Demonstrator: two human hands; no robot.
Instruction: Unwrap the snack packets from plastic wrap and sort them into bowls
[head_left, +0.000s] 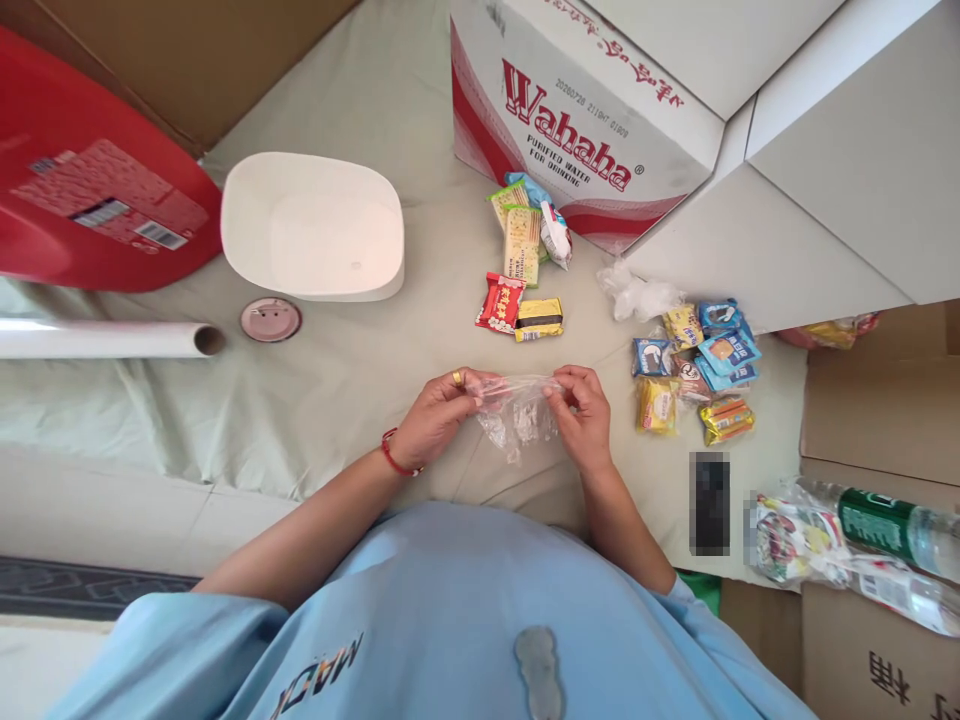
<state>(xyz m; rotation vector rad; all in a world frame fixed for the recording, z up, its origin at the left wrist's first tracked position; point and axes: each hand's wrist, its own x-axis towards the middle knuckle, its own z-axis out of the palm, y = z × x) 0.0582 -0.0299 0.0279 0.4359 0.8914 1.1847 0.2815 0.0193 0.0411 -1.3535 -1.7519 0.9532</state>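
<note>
A clear plastic bag [519, 415] is stretched between my two hands, just above the cloth in front of me. My left hand [442, 412], with a ring and a red bracelet on that arm, pinches the bag's left upper edge. Its right upper edge is pinched by my right hand [583, 418]. No contents show in the crumpled bag. Beyond it lie a red snack packet [500, 303] and a yellow and black one [539, 319]. Behind these rest pale yellow packets [521, 245] and a white one [556, 236].
A white bin [315, 290] stands left, near a pink round badge [271, 320], a white tube [105, 338] and a red container [97, 170]. To the right are several snack packets [729, 352], crumpled clear plastic [637, 292] and bottles [877, 515]. A Wahaha carton [555, 130] stands behind.
</note>
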